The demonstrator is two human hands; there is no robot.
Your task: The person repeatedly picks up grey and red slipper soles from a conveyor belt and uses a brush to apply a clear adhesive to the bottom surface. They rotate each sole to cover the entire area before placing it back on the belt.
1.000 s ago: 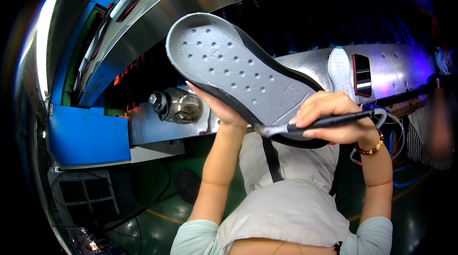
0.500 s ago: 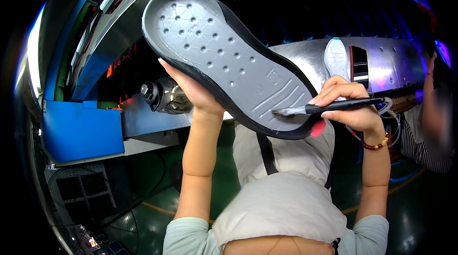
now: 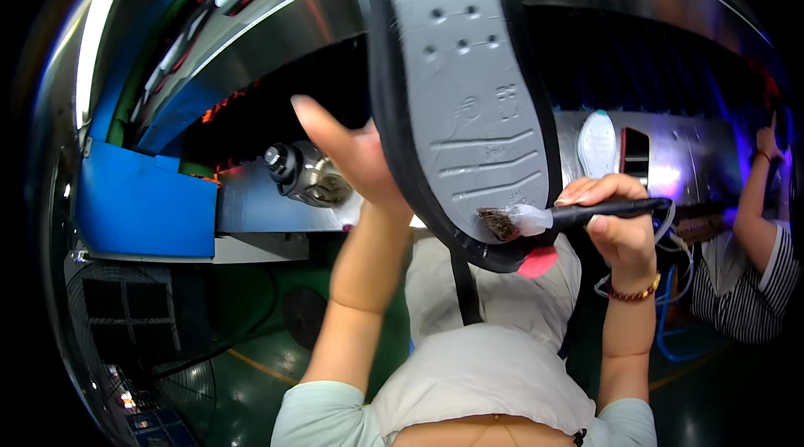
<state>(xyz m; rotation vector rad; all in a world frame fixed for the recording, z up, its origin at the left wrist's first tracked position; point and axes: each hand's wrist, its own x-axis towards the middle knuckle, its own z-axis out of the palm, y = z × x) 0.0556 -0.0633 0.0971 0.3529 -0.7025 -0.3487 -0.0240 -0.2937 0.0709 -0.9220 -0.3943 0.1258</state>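
A large grey shoe sole (image 3: 473, 129) with a black rim stands almost upright before me, its far end cut off by the picture's top. My left hand (image 3: 364, 162) supports it from the left; the thumb sticks out and the other fingers are hidden behind the sole. In my right hand (image 3: 624, 229) is a black-handled brush (image 3: 578, 214) with a whitish collar. Its dark, wet-looking bristles lie against the sole's near end, below three raised ridges. A pink piece (image 3: 538, 262) shows at the lower rim.
A metal bottle (image 3: 314, 179) with a black cap stands on the bench to the left, near a blue machine panel (image 3: 146, 200). Beyond my right hand, a white sole (image 3: 597, 144) lies beside a dark red-edged piece (image 3: 636, 150). Another person's arm (image 3: 760, 213) is at the far right.
The sole has swung from leaning left to nearly upright and sits closer to view. My left thumb has lifted outward. The brush stays at the near end, its bristles now more spread.
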